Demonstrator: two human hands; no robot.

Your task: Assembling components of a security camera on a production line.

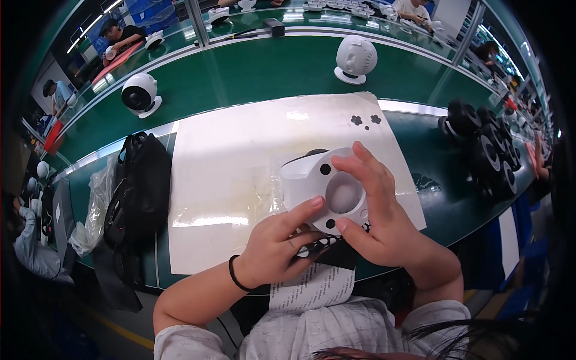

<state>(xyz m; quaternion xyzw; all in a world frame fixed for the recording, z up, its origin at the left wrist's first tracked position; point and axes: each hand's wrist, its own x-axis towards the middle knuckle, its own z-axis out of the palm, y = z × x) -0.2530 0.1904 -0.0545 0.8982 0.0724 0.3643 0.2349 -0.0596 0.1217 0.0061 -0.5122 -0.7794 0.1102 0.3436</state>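
A white rounded plastic housing [300, 186] is tilted up above the mat in front of me. It has a round recess [344, 193] and several small holes; two black round pads [326, 169] sit on its face. My right hand [381, 219] holds it from the right, fingers over the upper rim and thumb near the lower black pad. My left hand [277, 240] has its index fingertip on the housing's face. Its other fingers are curled round a black sheet with white round spots [316, 246]. Printed backing paper [315, 288] hangs below that hand, towards my lap.
A pale mat [222, 174] covers the bench, with a black bag [141, 189] and clear plastic bag [96, 210] left of it. Black round parts [489, 150] are piled at right. Two white cameras [140, 95] stand on the green surface beyond. Other people work farther off.
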